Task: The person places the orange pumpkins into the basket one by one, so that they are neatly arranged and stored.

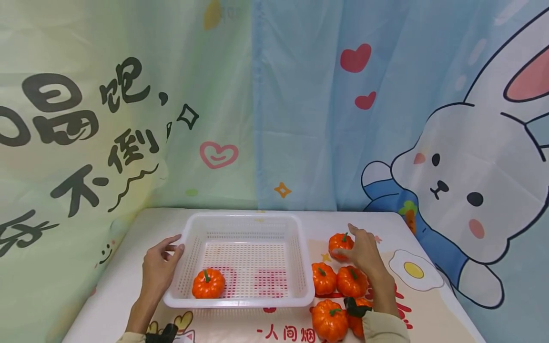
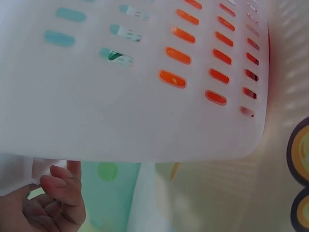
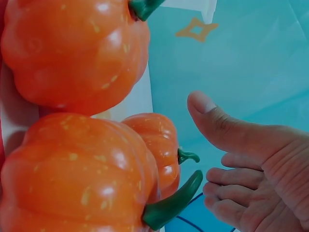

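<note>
A white perforated plastic basket (image 1: 240,302) lies on the table with one orange toy pumpkin (image 1: 208,284) in its near left corner. My left hand (image 1: 160,264) holds the basket's left rim; in the left wrist view, its curled fingers (image 2: 62,186) show at the rim. To the right of the basket, my right hand (image 1: 364,250) reaches over the farthest loose pumpkin (image 1: 340,246), thumb and fingers spread apart around it. The right wrist view shows this pumpkin (image 3: 157,145) partly hidden behind a nearer pumpkin (image 3: 77,179). Whether the hand touches it, I cannot tell.
Several more pumpkins lie close together right of the basket, among them one by its wall (image 1: 323,278), one beside that (image 1: 351,281) and a near one (image 1: 329,320). Another is partly covered by the right wrist strap (image 1: 357,308). A printed curtain (image 1: 296,119) hangs behind the table.
</note>
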Motion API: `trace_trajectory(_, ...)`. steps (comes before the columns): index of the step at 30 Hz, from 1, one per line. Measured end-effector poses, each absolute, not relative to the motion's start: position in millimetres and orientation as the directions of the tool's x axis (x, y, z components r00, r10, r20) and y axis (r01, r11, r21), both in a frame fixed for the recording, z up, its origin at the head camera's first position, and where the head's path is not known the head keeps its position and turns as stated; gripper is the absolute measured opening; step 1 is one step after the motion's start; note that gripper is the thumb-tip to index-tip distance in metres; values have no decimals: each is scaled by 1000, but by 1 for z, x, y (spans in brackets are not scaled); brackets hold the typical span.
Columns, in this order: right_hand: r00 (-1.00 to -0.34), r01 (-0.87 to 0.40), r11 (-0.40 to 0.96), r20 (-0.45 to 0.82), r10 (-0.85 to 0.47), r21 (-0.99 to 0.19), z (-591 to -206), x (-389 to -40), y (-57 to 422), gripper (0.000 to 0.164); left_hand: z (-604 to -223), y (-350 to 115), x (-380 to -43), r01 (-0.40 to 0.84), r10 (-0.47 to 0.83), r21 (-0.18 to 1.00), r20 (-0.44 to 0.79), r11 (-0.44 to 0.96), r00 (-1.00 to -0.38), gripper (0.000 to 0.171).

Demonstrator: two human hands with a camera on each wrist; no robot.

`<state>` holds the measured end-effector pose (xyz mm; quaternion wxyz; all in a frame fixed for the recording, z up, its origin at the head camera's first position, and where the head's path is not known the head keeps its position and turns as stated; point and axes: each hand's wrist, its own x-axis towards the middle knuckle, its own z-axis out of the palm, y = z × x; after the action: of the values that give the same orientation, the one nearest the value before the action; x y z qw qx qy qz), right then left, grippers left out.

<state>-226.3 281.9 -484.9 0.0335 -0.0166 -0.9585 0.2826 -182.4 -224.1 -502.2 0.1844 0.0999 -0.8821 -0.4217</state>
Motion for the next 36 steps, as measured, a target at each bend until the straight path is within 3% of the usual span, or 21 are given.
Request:
trace_trajectory(22, -995, 95, 822, -42, 86, -562, -505, -239, 290, 93, -503, -225, -183, -27, -333, 787, 230, 616, -914, 38)
trace_trajectory(36, -996, 84, 819, -53, 66, -568, -517, -244, 292, 84, -504, -225, -184, -15, -331, 793, 237, 610, -914, 37)
